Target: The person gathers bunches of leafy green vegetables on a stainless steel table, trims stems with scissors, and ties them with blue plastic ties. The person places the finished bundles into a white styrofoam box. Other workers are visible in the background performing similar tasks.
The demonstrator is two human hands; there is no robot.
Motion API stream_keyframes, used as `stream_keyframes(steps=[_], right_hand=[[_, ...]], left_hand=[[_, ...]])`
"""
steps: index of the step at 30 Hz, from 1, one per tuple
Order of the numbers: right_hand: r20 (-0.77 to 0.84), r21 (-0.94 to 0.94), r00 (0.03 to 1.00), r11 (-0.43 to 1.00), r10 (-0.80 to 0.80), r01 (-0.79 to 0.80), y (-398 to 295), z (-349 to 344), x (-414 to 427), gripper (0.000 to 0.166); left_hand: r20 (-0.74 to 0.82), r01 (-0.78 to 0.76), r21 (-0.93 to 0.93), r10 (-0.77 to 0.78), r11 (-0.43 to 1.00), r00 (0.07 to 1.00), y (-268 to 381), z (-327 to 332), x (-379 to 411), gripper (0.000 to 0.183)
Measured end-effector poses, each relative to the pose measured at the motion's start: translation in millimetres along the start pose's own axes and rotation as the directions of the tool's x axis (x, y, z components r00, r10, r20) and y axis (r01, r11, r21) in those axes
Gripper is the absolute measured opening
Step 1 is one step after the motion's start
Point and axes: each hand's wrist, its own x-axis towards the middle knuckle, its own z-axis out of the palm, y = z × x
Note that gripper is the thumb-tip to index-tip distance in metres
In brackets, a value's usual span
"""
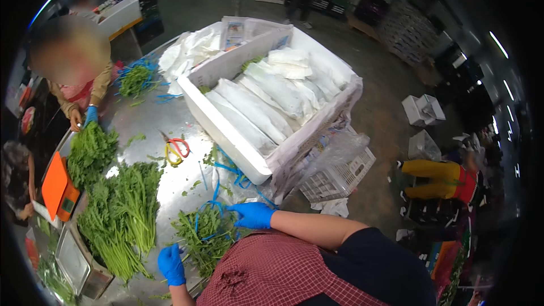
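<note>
My left hand (171, 264), in a blue glove, is at the left edge of a pile of loose leafy greens (204, 238). Its fingers are curled, and whether a stem is between them is hidden. My right hand (254, 215), also blue-gloved, reaches in from the right above the same pile, fingers pointing left. Blue plastic strapping (214, 206) loops by its fingertips; whether it is gripped is unclear. Left of my hands, bunches of long-stemmed leafy greens (136, 208) lie on the metal table (182, 187). Scissors (175, 148) with red and yellow handles rest beyond.
A white foam box (225, 136) of paper-wrapped bundles (255, 106) stands ahead. Opposite left, a co-worker's gloved hand (91, 115) touches more greens (91, 153). An orange scale (63, 191) and another scale (74, 255) line the left side. A plastic crate (335, 178) sits right, below the table.
</note>
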Motion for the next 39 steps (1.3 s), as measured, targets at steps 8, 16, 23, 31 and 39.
stream_keyframes(steps=[8, 16, 23, 31, 39], right_hand=[[-0.401, -0.021, 0.770, 0.846, -0.496, 0.533, -112, -56, 1, 0.054], [0.191, -0.244, 0.725, 0.684, -0.661, 0.688, -37, -76, -10, 0.051], [-0.253, -0.064, 0.577, 0.608, -0.777, 0.791, 29, -246, -51, 0.027], [-0.437, -0.665, 0.811, 0.747, -0.390, 0.001, 202, -455, 64, 0.102], [-0.404, -0.500, 0.880, 0.866, -0.248, 0.014, 235, -467, 109, 0.103]], left_hand=[[0.171, 0.283, -0.751, -0.237, 0.596, 0.956, 149, 34, 48, 0.044], [0.331, 0.317, -0.943, -0.205, -0.099, 0.921, 240, 15, 62, 0.048], [-0.110, 0.245, -0.739, -0.471, 0.628, 0.875, 308, 56, 85, 0.040], [-0.246, -0.375, -0.066, 0.349, 0.925, 0.904, 470, 124, 142, 0.046], [-0.176, -0.329, 0.282, 0.386, 0.901, 0.905, 474, 146, 147, 0.031]])
